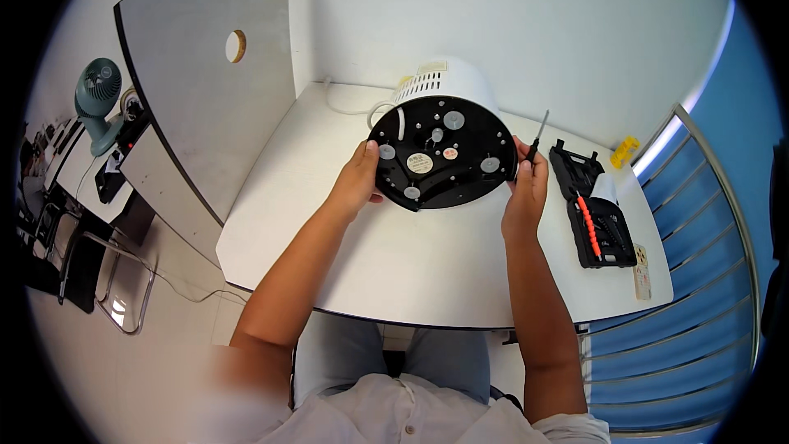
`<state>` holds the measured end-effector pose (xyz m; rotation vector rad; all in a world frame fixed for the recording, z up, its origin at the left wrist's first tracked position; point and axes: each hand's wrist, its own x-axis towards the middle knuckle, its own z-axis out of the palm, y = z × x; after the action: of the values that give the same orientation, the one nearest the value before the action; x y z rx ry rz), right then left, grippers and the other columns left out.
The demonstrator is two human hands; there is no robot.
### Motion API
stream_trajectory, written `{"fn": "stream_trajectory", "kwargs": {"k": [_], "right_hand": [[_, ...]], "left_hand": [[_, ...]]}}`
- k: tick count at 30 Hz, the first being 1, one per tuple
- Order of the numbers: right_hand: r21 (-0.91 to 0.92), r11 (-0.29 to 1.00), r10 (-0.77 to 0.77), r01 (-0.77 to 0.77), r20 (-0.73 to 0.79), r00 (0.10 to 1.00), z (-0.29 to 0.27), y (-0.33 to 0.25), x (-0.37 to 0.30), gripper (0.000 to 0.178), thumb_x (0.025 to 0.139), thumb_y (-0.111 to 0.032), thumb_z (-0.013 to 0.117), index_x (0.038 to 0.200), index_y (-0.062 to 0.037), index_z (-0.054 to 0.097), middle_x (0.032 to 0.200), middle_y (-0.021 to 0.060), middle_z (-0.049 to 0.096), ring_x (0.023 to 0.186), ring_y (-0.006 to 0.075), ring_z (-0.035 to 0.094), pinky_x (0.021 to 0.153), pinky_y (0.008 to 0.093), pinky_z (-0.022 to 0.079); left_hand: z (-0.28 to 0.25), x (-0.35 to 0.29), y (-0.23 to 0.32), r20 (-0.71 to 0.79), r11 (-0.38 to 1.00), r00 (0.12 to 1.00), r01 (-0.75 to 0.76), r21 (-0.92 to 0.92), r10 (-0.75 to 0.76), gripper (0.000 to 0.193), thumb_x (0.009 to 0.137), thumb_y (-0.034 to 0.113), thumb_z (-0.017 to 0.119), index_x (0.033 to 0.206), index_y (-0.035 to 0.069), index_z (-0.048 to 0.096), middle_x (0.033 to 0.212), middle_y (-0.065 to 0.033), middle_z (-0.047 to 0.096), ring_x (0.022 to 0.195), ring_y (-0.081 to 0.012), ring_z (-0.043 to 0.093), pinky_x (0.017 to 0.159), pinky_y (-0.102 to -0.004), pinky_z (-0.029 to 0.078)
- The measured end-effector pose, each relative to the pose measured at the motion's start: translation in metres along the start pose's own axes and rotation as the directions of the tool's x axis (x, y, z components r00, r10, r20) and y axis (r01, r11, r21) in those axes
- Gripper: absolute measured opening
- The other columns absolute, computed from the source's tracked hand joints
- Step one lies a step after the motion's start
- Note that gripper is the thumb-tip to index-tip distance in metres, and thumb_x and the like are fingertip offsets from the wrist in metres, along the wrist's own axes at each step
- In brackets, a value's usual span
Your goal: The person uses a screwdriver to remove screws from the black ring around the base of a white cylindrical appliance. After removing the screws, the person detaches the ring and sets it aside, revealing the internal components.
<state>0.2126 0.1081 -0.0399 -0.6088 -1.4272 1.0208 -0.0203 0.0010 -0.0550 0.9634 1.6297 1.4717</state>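
Observation:
A white round electrical appliance (466, 82) is tipped over on the table, its black underside (457, 185) facing me. That base carries several clear suction-cup feet, screws and two round stickers; slotted vents show on the white body. My left hand (358, 177) grips the base's left rim, thumb on the underside. At the right rim, my right hand (527, 189) holds the edge and also a screwdriver (537, 138) with a dark handle, its metal shaft pointing up and away. Some fingers of both hands are hidden behind the base.
On the right lies an open black tool case (604, 234) with an orange-red flexible shaft (588, 226) across it. A yellow item (625, 152) and a small card-like piece (642, 273) lie near the table's right edge, beside a metal railing (731, 205). A grey partition (205, 90) stands left.

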Motion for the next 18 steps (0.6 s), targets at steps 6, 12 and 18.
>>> {"fn": "stream_trajectory", "kwargs": {"k": [6, 12, 18], "right_hand": [[-0.015, 1.0, 0.007, -0.007, -0.013, 1.0, -0.01, 0.008, 0.001, 0.036, 0.1, -0.027, 0.041, 0.13, -0.0071, 0.045, 0.127, 0.0042, 0.054, 0.116, 0.0123, 0.051, 0.092, 0.0297, 0.043], [0.228, 0.974, -0.012, -0.016, 0.119, 0.993, -0.022, 0.017, 0.002, 0.036, 0.103, -0.025, 0.035, 0.132, -0.0046, 0.04, 0.134, 0.0092, 0.049, 0.127, 0.0174, 0.046, 0.103, 0.0365, 0.039], [0.306, 0.952, -0.043, -0.005, 0.15, 0.988, -0.017, 0.021, 0.004, 0.039, 0.103, -0.023, 0.034, 0.135, -0.0011, 0.035, 0.143, 0.0128, 0.041, 0.133, 0.0222, 0.04, 0.112, 0.0435, 0.03]], "left_hand": [[0.021, -0.003, -0.01, -0.079, 0.998, 0.995, -0.062, 0.008, 0.062, 0.058, 0.101, 0.052, 0.024, 0.144, 0.014, 0.036, 0.111, -0.0093, 0.061, 0.08, -0.0148, 0.06, 0.062, -0.0277, 0.053], [0.029, -0.004, -0.031, -0.054, 0.992, 0.996, -0.079, -0.103, 0.073, 0.076, 0.096, 0.067, 0.019, 0.14, 0.008, 0.037, 0.11, -0.0122, 0.062, 0.084, -0.0204, 0.065, 0.071, -0.0317, 0.054], [0.018, -0.002, -0.036, -0.223, 0.862, 0.903, -0.239, 0.448, 0.367, 0.058, 0.096, 0.058, 0.04, 0.101, 0.003, 0.06, 0.104, -0.0141, 0.063, 0.081, -0.0231, 0.064, 0.07, -0.0351, 0.051]]}}
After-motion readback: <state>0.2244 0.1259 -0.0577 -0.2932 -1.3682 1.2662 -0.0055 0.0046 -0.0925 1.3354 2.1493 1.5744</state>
